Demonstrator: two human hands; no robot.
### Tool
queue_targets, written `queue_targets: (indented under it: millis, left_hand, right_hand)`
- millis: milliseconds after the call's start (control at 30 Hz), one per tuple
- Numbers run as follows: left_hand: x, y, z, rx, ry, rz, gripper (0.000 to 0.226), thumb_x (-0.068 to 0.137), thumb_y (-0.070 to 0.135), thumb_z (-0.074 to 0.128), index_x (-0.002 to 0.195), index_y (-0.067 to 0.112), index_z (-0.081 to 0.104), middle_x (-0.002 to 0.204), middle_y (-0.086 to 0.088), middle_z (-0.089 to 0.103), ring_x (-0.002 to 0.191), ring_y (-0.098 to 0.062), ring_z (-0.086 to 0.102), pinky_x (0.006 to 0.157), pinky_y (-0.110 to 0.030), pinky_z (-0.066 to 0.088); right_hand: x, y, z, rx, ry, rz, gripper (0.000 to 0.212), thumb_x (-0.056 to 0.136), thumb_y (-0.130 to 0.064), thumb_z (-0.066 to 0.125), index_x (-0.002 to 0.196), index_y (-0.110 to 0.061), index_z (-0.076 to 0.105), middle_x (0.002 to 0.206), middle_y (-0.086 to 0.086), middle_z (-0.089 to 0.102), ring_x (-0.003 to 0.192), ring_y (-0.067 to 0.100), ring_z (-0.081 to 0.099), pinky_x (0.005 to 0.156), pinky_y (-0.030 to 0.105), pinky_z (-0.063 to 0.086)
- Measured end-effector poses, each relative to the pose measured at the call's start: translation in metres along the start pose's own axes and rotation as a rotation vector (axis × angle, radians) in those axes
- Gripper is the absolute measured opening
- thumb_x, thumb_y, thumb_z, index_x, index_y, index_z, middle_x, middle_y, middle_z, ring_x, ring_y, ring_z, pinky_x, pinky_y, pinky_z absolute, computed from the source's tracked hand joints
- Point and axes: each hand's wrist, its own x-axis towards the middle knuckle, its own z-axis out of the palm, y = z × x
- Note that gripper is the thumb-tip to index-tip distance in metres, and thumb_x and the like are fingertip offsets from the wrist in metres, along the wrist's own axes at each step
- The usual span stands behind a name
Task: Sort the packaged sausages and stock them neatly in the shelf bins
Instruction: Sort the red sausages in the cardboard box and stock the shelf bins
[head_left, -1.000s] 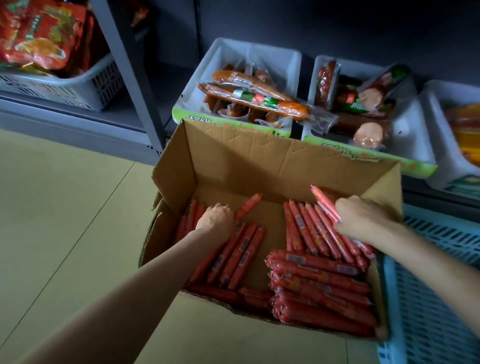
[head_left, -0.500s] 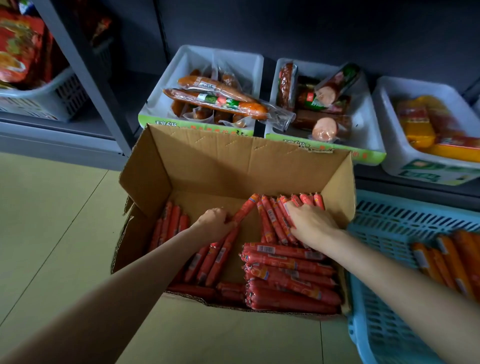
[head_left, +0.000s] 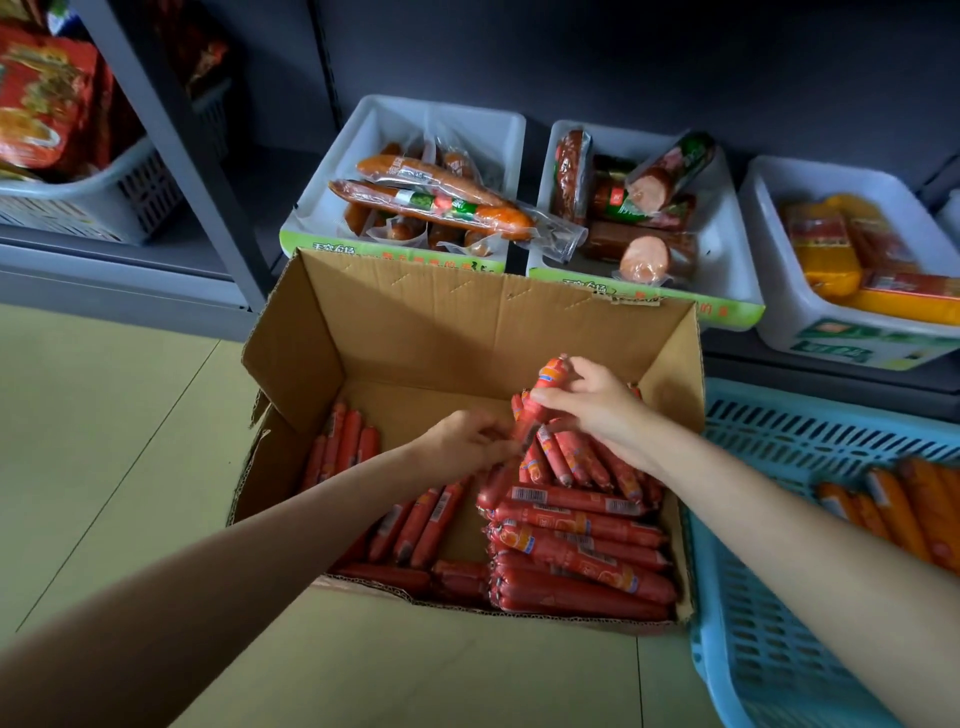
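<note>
Right hand grip closes on a sausage bundle near the box's far wall; left hand pinches its lower end; squaring the ends before lifting seems wise.

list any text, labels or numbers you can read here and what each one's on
No text here reads with certainty.
Left white bin, green front strip: Chinese print, partly hidden by the cardboard box, too blurred to quote.
Middle white bin, green strip: blurred as well.
Right white bin, green label: unreadable.
Red sausage sticks in the box: barcodes and small print, too small.
Vacuum-packed sausage: label blurred.
</note>
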Motion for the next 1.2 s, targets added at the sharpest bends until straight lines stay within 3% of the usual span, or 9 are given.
queue_targets:
  millis: [67, 200, 300, 433, 600, 767, 967, 1067, 1200]
  left_hand:
    - [-0.005, 0.007, 0.000, 0.104, -0.095, 0.032, 0.028, 0.090, 0.018, 0.061, 0.115, 0.007, 0.060, 0.097, -0.003, 0.065, 0.081, -0.006, 0.059, 0.072, -0.014, 0.046]
    - [-0.017, 0.003, 0.008, 0.519, -0.368, -0.011, 0.063, 0.083, 0.048, 0.063, 0.137, 0.027, 0.039, 0.132, 0.003, 0.047, 0.119, -0.014, 0.046, 0.098, -0.026, 0.038]
    - [-0.026, -0.007, 0.020, 0.490, -0.404, -0.062, 0.082, 0.078, 0.047, 0.069, 0.144, 0.031, 0.022, 0.136, 0.004, 0.040, 0.120, -0.016, 0.045, 0.103, -0.036, 0.040]
    - [-0.026, -0.013, 0.009, 0.348, -0.368, -0.150, 0.091, 0.077, 0.034, 0.074, 0.146, 0.024, 0.016, 0.138, 0.001, 0.046, 0.122, -0.014, 0.045, 0.101, -0.026, 0.038]
    - [-0.028, -0.039, -0.014, 0.380, -0.349, -0.262, 0.087, 0.078, 0.037, 0.073, 0.146, 0.027, 0.020, 0.148, -0.001, 0.035, 0.132, -0.019, 0.038, 0.107, -0.034, 0.036]
    - [-0.023, -0.049, -0.023, 0.508, -0.182, -0.279, 0.084, 0.082, 0.038, 0.069, 0.148, 0.019, 0.021, 0.143, -0.007, 0.039, 0.128, -0.023, 0.042, 0.103, -0.031, 0.040]
    - [-0.015, -0.071, -0.039, 0.723, 0.064, -0.365, 0.057, 0.084, 0.034, 0.064, 0.130, 0.010, 0.043, 0.133, -0.011, 0.045, 0.127, -0.030, 0.041, 0.103, -0.036, 0.034]
    - [-0.014, -0.076, -0.040, 0.732, 0.046, -0.499, 0.060, 0.085, 0.031, 0.065, 0.132, 0.004, 0.038, 0.135, -0.016, 0.045, 0.125, -0.032, 0.044, 0.099, -0.036, 0.039]
    - [-0.013, -0.080, -0.033, 0.729, 0.015, -0.506, 0.051, 0.090, 0.029, 0.058, 0.130, 0.002, 0.042, 0.131, -0.014, 0.051, 0.122, -0.028, 0.050, 0.097, -0.035, 0.043]
  right_hand:
    - [-0.005, -0.012, -0.008, -0.221, -0.030, -0.076, 0.027, 0.087, -0.015, 0.065, 0.110, -0.014, 0.051, 0.097, 0.009, 0.066, 0.081, 0.018, 0.062, 0.072, 0.030, 0.051]
    - [-0.020, -0.037, -0.033, -0.745, -0.173, -0.201, 0.049, 0.085, -0.032, 0.067, 0.129, -0.030, 0.047, 0.116, -0.001, 0.059, 0.109, 0.020, 0.057, 0.095, 0.036, 0.046]
    - [-0.037, -0.039, -0.028, -0.996, -0.385, -0.148, 0.048, 0.084, -0.031, 0.069, 0.127, -0.033, 0.050, 0.097, -0.016, 0.055, 0.088, 0.007, 0.056, 0.075, 0.020, 0.043]
    - [-0.047, -0.010, -0.018, -1.188, -0.509, -0.089, 0.043, 0.084, -0.032, 0.069, 0.125, -0.028, 0.057, 0.087, -0.014, 0.055, 0.077, 0.009, 0.051, 0.061, 0.017, 0.037]
    - [-0.049, 0.000, -0.025, -1.189, -0.485, -0.056, 0.038, 0.085, -0.030, 0.068, 0.122, -0.027, 0.060, 0.082, -0.022, 0.045, 0.069, -0.004, 0.042, 0.059, 0.014, 0.033]
    - [-0.038, -0.003, -0.020, -1.126, -0.497, -0.025, 0.035, 0.083, -0.030, 0.071, 0.116, -0.025, 0.062, 0.103, 0.000, 0.064, 0.088, 0.023, 0.063, 0.079, 0.039, 0.053]
    - [-0.015, -0.003, -0.005, -1.169, -0.476, -0.073, 0.034, 0.083, -0.029, 0.071, 0.114, -0.021, 0.062, 0.097, -0.004, 0.062, 0.073, 0.000, 0.051, 0.061, 0.011, 0.041]
    - [-0.004, 0.000, 0.000, -1.181, -0.529, -0.027, 0.040, 0.081, -0.034, 0.072, 0.117, -0.022, 0.061, 0.107, -0.003, 0.062, 0.085, 0.006, 0.052, 0.079, 0.024, 0.046]
    - [0.007, -0.004, 0.003, -1.082, -0.572, 0.056, 0.039, 0.079, -0.040, 0.072, 0.113, -0.024, 0.061, 0.096, -0.013, 0.061, 0.085, 0.002, 0.056, 0.078, 0.019, 0.044]
